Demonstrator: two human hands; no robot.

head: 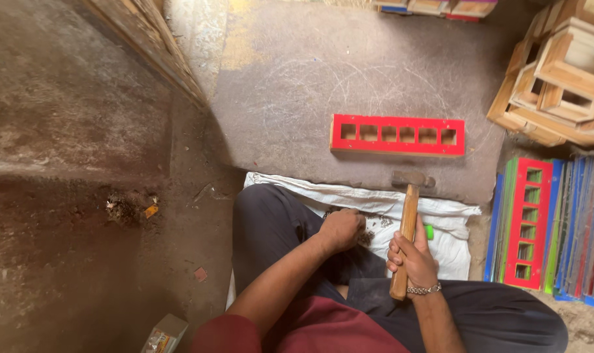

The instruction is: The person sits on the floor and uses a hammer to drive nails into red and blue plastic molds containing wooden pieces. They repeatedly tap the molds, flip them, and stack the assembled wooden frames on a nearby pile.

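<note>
Curled shut, the left hand [341, 229] dips into a small pile of dark nails [369, 235] on the white cloth [450, 252] just beside its knuckles. Right of it, the right hand [411, 258] clasps the wooden handle of a hammer [408, 229], head pointing away. Beyond the head lies a red slotted wooden frame [397, 135].

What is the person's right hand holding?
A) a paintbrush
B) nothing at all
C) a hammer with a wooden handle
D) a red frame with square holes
C: the right hand is closed around the wooden handle of a hammer, whose metal head rests near the edge of the stone slab, while the red frame lies untouched on the slab.
</note>
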